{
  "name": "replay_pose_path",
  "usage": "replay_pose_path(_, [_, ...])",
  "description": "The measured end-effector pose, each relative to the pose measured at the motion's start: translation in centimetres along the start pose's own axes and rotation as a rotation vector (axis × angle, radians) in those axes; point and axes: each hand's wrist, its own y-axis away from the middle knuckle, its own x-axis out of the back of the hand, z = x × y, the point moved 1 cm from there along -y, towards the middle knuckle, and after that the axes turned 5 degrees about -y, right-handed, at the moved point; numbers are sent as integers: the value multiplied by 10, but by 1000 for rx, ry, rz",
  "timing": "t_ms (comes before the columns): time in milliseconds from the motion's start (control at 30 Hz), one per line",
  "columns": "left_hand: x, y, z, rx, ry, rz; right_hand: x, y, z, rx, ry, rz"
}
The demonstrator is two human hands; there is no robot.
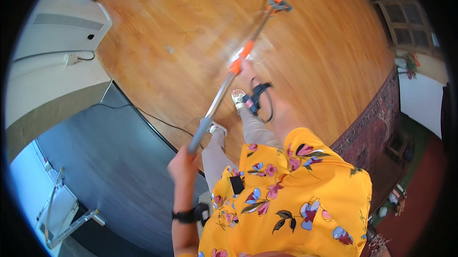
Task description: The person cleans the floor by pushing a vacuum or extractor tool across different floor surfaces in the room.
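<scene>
A long-handled floor mop [217,101] with a metal pole and orange fittings slants across the view. My left hand [183,165] is wrapped around the grey upper end of the pole, close to my body. Farther down, my right hand [247,71] grips the pole by its orange sleeve [241,58] and is blurred. The dark mop head [277,1], with an orange joint, is at the far end on the wooden floor [315,53]. Its underside is hidden.
A dark cable [161,120] runs over a dark panel [118,156] onto the floor by my sandalled feet. A white appliance [68,24] stands at left. A patterned rug [372,124] lies at right; a stepladder [77,226] is at lower left.
</scene>
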Motion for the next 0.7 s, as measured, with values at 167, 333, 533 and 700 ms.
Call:
replay_pose_path(167, [36, -26, 67, -285, 66, 130, -42, -36, -118, 91, 45, 213])
replay_pose_path(333, [51, -19, 16, -213, -13, 161, -64, -36, -54, 135, 118, 205])
replay_pose_path(533, [91, 48, -148, 161, -200, 86, -126, 58, 155, -308, -166, -100])
replay_pose_path(700, [195, 189, -192, 506, -601, 45, -200, 235, 259, -834, -189, -271])
